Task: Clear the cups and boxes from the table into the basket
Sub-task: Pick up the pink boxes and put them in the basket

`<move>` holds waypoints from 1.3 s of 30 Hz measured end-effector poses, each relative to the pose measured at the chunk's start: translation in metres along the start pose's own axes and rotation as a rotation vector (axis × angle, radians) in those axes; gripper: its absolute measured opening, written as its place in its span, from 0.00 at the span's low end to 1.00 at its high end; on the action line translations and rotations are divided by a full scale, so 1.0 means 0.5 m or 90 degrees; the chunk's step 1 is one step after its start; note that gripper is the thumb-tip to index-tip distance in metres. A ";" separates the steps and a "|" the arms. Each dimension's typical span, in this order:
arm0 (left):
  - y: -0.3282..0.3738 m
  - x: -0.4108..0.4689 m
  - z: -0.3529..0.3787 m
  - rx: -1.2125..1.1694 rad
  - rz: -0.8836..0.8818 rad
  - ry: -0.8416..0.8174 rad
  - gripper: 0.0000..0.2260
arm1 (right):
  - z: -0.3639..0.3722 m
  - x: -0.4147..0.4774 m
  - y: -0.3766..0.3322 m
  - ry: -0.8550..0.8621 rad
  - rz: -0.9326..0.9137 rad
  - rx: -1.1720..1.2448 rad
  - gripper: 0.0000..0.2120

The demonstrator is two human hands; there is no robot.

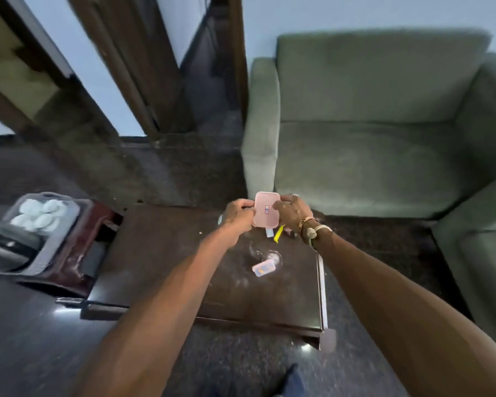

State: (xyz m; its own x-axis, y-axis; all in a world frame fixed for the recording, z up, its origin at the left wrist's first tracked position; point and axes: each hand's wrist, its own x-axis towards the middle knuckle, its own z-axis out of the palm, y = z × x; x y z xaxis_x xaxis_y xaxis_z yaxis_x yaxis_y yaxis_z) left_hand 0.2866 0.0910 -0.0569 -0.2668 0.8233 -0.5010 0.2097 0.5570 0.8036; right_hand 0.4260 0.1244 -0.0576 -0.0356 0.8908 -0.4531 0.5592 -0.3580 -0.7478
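Tabletop (169,267) far edge: left hand (238,214), right hand (293,212) grip pink box (262,217).

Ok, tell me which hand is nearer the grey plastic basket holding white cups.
Left. The left hand grips the pink rectangular box on the side toward the grey plastic basket; the right hand holds its opposite side, farther away.

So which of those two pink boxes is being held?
The larger pink box, gripped by the left hand and right hand; the smaller pink box lies on the table.
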 end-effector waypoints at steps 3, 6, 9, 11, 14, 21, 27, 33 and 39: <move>0.002 -0.031 -0.119 -0.032 0.017 0.049 0.12 | 0.058 -0.041 -0.103 -0.040 -0.066 -0.027 0.14; -0.030 -0.055 -0.245 -0.074 0.010 0.093 0.11 | 0.147 -0.094 -0.185 -0.075 -0.106 -0.045 0.15; -0.079 -0.080 -0.365 -0.100 -0.008 0.118 0.11 | 0.253 -0.149 -0.239 -0.096 -0.135 -0.059 0.13; -0.118 -0.108 -0.455 -0.117 -0.025 0.145 0.11 | 0.338 -0.194 -0.275 -0.120 -0.146 -0.059 0.13; -0.164 -0.155 -0.586 -0.156 -0.036 0.194 0.09 | 0.457 -0.252 -0.336 -0.158 -0.178 -0.076 0.16; -0.233 -0.242 -0.845 -0.250 -0.020 0.279 0.11 | 0.683 -0.338 -0.499 -0.203 -0.258 -0.079 0.17; -0.326 -0.255 -0.990 -0.305 -0.058 0.350 0.13 | 0.858 -0.354 -0.564 -0.287 -0.281 -0.099 0.14; -0.390 -0.187 -1.101 -0.297 -0.110 0.402 0.14 | 1.011 -0.299 -0.623 -0.370 -0.283 -0.130 0.15; -0.412 -0.135 -1.211 -0.306 -0.129 0.451 0.13 | 1.115 -0.269 -0.707 -0.404 -0.311 -0.149 0.15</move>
State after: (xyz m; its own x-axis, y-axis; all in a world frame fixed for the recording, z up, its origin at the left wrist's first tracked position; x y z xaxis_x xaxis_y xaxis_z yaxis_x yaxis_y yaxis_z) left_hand -0.3081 -0.1455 0.0061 -0.8107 0.3634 -0.4591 -0.2807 0.4470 0.8494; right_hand -0.2288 -0.0249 -0.0030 -0.7401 0.5782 -0.3433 0.5142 0.1576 -0.8431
